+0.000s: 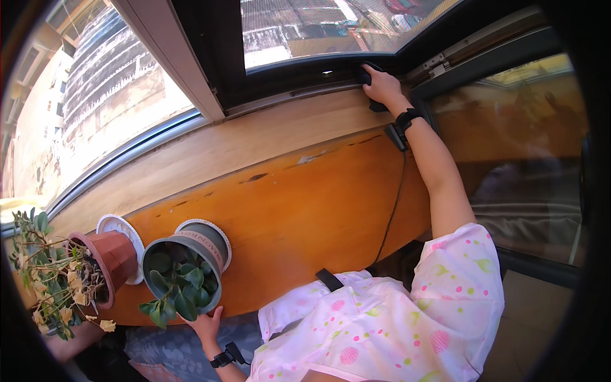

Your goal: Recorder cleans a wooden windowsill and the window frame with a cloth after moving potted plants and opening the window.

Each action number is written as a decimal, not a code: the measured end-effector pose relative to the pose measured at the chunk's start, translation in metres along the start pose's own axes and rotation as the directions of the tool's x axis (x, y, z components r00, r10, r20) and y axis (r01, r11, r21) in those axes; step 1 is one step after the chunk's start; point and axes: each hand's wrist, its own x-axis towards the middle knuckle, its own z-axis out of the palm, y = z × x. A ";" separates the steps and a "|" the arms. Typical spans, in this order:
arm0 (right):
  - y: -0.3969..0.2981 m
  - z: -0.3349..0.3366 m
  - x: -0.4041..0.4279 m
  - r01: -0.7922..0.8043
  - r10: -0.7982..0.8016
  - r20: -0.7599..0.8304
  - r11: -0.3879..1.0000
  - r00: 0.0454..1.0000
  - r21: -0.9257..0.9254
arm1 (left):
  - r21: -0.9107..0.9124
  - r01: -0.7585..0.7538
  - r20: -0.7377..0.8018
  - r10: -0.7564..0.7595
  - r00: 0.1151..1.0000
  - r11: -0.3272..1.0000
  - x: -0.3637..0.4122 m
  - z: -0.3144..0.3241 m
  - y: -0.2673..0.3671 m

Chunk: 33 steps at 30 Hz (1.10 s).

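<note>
My right hand (383, 87) grips a dark cloth-like thing (377, 106) against the lower part of the black window frame (305, 76). Its index finger reaches out along the frame. My left hand (206, 328) is at the near edge of the orange-brown wooden board (296, 210), just below a grey-green plastic pot (203, 241). The left thumb stands apart from the fingers, and leaves partly cover the fingertips. Broad green leaves (186, 286) grow in this pot, which stands on a white saucer (228, 243).
A terracotta-coloured pot (117, 258) with a partly withered plant (52, 281) stands on another white saucer (136, 234) at the left. An opened glass sash (515, 157) is at the right. A thin cable (394, 210) hangs from my right wrist strap across the board.
</note>
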 end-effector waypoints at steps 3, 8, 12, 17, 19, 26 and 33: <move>0.021 0.002 0.008 -0.116 0.117 0.012 0.993 0.993 -0.020 | 0.010 0.028 0.098 -0.029 0.995 1.000 0.003 -0.006 0.002; 0.103 0.031 0.032 -0.321 0.340 -0.004 0.893 0.941 0.314 | 0.024 -0.086 -0.169 0.089 0.982 0.996 0.000 0.012 -0.006; 0.126 0.045 0.034 -0.211 0.447 -0.136 0.641 0.884 0.738 | -0.033 0.077 0.140 -0.072 0.988 0.996 0.002 -0.014 0.007; 0.101 0.059 0.056 -0.276 0.464 0.023 0.485 0.885 0.830 | -0.103 0.127 0.217 -0.103 0.971 0.987 0.003 -0.034 0.022; 0.113 0.073 0.074 -0.293 0.470 -0.011 0.569 0.883 0.768 | -0.146 0.114 0.231 -0.078 0.970 0.983 0.007 -0.035 0.022; 0.063 0.065 0.055 -0.199 0.320 -0.121 0.800 0.940 0.566 | -0.147 0.166 0.330 -0.110 0.938 0.975 0.006 -0.048 0.030; -0.032 0.024 0.017 -0.143 0.164 -0.009 0.888 0.986 0.436 | -0.003 0.120 0.339 -0.112 0.934 0.993 0.010 -0.044 0.027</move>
